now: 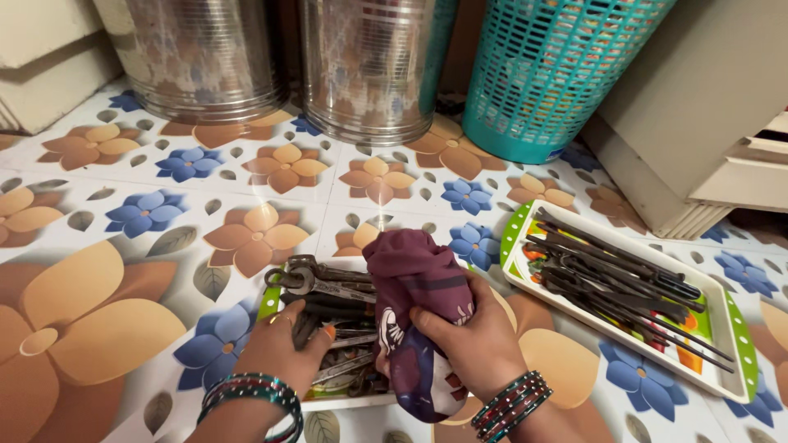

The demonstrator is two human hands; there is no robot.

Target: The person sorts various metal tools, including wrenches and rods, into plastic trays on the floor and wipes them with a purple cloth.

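Looking down at a floor (123, 271) tiled with large orange and blue flowers, where a person is working with both bare hands, bangles on each wrist. The right hand (472, 336) is grasping a bunched maroon cloth (414, 287), fingers wrapped around its right side, and is holding it upright just above the near tray's right edge. The left hand (287, 344) is reaching into a green-rimmed tray (267, 305) just beside the cloth, its fingers curling over a heap of dark metal tools (328, 287); whether it is gripping one cannot be told. A pair of pincers is lying at the top of that heap. To the right, well apart from the hands, a second green-rimmed tray (739, 336) is lying at an angle, holding long dark metal tools (616, 279) lined up side by side. Behind, two steel drums (205, 57) are standing next to a teal plastic basket (550, 74), with a pale cabinet (698, 115) at the far right.
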